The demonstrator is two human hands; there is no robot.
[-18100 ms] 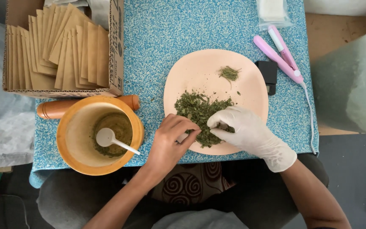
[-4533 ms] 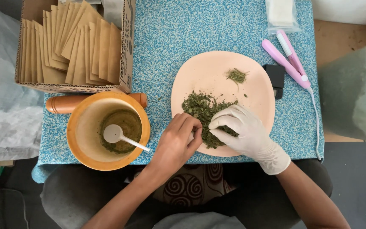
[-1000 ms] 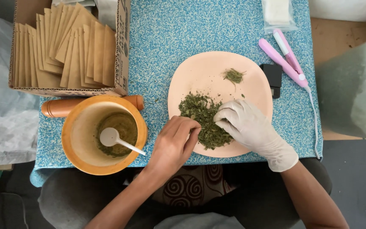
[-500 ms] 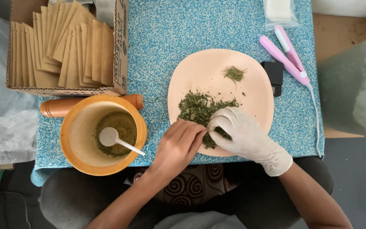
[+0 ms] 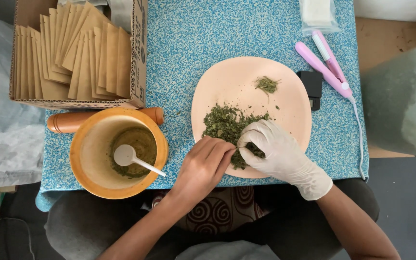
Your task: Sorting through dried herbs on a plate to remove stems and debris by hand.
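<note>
The bare left hand point(image 5: 203, 166) and gloved right hand point(image 5: 278, 154) pinch together at the herb pile point(image 5: 229, 126) on the pink plate point(image 5: 227, 82); best to pick small bits, keeping stems apart in the little heap point(image 5: 266, 84); orange bowl point(image 5: 90, 151) sits left.

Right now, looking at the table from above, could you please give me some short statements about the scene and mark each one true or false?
1. The right hand wears a white glove. True.
2. The white plastic spoon lies on the round peach plate. False: it sits in the orange bowl.
3. Both hands touch the pile of chopped green leaves. True; the left hand is bare.
4. The open cardboard box holds green leaves. False: it holds brown paper envelopes.
</note>
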